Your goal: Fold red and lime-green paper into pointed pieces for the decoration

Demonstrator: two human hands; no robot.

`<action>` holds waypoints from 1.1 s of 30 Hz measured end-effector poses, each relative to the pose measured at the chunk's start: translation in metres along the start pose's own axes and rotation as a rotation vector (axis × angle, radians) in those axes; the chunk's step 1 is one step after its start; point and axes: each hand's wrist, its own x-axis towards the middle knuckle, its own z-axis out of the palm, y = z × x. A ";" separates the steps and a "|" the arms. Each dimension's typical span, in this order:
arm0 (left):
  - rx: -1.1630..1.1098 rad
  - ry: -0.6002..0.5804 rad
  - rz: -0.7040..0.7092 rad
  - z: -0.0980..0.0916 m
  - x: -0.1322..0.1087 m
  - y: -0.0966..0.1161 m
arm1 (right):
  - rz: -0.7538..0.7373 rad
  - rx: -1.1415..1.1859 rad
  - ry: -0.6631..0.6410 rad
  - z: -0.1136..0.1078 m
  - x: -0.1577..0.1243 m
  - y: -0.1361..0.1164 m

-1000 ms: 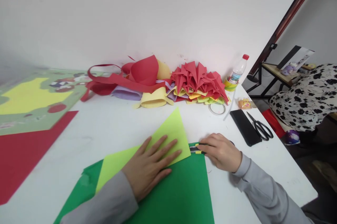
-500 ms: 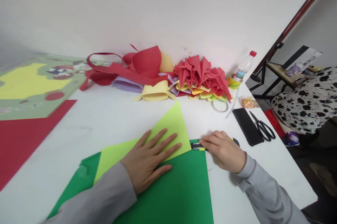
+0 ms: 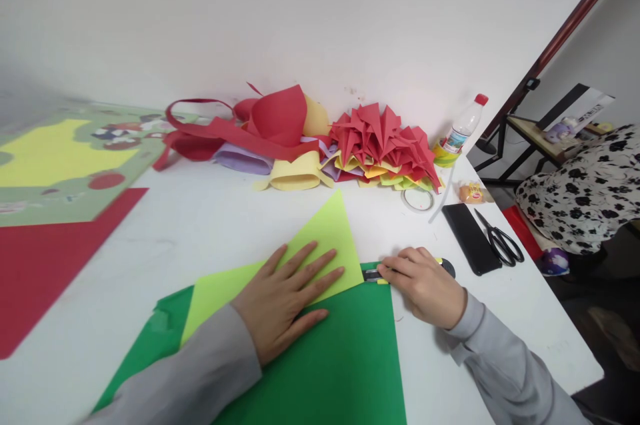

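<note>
My left hand [image 3: 287, 298] lies flat with fingers spread on a folded lime-green sheet of paper [image 3: 334, 228], pressing it down. Beneath that is a larger dark green sheet [image 3: 345, 358], creased at its left corner. My right hand [image 3: 425, 285] is closed around a utility knife [image 3: 447, 267] with a black and yellow body. The knife lies low over the table, its blade end at the right corner of the lime-green fold, by the top edge of the green sheet. Part of the blade tip is hidden under the fold.
Along the wall lie red paper strips [image 3: 277, 118], spiky folded red paper [image 3: 377, 128], and yellow and purple paper rolls. To the right are a bottle [image 3: 463, 128], a tape roll [image 3: 417, 199], a black case [image 3: 471, 238] and scissors [image 3: 501, 242]. A person in a patterned garment [image 3: 585, 192] is beyond the table.
Both hands, the papers and the knife keep nearly the same places. The whole view has shifted very slightly.
</note>
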 end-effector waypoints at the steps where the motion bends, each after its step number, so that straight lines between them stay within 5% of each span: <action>1: -0.001 -0.002 -0.002 0.000 0.000 0.000 | 0.002 0.001 -0.001 0.000 0.000 0.000; 17: 0.006 0.006 0.004 0.000 0.000 0.001 | 0.026 0.036 -0.070 -0.006 -0.007 0.001; 33: -0.034 -0.002 -0.017 -0.001 0.000 0.002 | -0.005 0.031 0.040 0.003 0.000 -0.013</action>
